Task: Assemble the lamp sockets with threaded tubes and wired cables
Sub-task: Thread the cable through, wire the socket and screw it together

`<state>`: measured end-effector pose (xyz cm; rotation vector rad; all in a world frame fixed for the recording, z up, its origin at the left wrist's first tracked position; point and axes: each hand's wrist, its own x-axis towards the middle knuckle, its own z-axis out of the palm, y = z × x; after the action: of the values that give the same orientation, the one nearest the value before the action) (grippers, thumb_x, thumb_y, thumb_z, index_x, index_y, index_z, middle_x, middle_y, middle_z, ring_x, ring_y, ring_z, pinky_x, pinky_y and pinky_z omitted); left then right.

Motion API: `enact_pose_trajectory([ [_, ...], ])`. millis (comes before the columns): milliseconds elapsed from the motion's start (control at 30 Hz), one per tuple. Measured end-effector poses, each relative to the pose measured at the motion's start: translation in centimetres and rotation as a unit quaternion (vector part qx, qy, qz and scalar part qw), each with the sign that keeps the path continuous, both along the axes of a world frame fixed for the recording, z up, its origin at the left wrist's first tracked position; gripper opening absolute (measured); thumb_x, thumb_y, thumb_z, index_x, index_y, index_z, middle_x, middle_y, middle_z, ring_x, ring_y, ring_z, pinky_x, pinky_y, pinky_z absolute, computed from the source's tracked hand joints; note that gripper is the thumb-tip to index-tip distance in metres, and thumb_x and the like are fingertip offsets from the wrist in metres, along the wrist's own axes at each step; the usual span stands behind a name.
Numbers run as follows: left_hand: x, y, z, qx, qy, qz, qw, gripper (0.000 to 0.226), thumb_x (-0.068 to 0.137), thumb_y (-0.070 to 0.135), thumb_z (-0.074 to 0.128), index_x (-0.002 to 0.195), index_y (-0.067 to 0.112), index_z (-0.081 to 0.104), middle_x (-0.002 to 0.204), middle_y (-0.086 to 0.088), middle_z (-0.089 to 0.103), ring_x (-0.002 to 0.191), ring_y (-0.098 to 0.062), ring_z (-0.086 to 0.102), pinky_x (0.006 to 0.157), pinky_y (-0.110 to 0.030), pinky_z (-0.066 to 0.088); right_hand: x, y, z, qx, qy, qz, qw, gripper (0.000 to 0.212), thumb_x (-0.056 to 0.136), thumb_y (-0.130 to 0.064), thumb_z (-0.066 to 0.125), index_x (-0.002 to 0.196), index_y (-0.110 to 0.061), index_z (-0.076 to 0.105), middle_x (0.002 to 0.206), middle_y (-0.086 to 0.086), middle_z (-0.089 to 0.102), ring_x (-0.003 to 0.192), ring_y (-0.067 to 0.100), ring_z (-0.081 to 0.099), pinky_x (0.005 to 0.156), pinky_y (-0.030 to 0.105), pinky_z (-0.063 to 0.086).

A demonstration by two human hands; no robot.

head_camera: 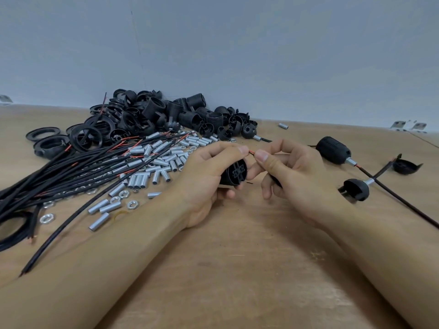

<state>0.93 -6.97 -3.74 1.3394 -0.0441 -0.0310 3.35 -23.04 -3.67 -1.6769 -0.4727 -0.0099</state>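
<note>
Head view. The left hand grips a black socket part, fingers curled round its body, with the ribbed inner face turned toward the camera. The right hand pinches the red wire end between thumb and forefinger, just above the socket part's rim; the left thumb tip sits right beside it. A short run of black cable shows under the right fingers; its further path is hidden by the hand.

Judged step: routing or seating the wire end in the socket part. To do it well, the person should keep the socket part steady in the left grip, hold the wire close to its tip so it does not buckle, and guide it straight toward its opening. Whether the strands are twisted cannot be told.

Supplies lie on the counter to the left: a bundle of cables, loose threaded tubes, nuts, and a heap of black socket shells and rings against the wall. To the right lie an assembled socket with tube and cable, a cap on its cable, and a loose cap half.
</note>
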Motion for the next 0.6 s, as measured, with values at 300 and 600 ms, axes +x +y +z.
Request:
enact_pose_trajectory([
  [300, -0.12, -0.02, 0.14, 0.012, -0.001, 0.013, 1.0, 0.011, 0.088, 0.019, 0.067, 0.078, 0.021, 0.069, 0.079, -0.006, 0.065, 0.052, -0.016, 0.053, 0.039, -0.019, 0.034, -0.08, -0.1, 0.16, 0.003, -0.007, -0.008, 1.0, 0.015, 0.101, -0.025, 0.052, 0.09, -0.016, 0.051, 0.077, 0.007, 0.075, 0.038, 0.017, 0.051, 0.04, 0.015, 0.033],
  [600, -0.14, -0.08, 0.16, 0.012, 0.008, 0.003, 1.0, 0.021, 0.09, 0.019, 0.064, 0.071, 0.022, 0.07, 0.07, -0.002, 0.065, 0.05, -0.016, 0.052, 0.039, -0.021, 0.035, -0.46, 0.03, 0.8, 0.053, -0.027, -0.029, 0.998, 0.01, 0.095, -0.023, 0.063, 0.084, -0.022, 0.065, 0.051, -0.007, 0.049, 0.045, 0.008, 0.036, 0.044, 0.018, 0.03],
])
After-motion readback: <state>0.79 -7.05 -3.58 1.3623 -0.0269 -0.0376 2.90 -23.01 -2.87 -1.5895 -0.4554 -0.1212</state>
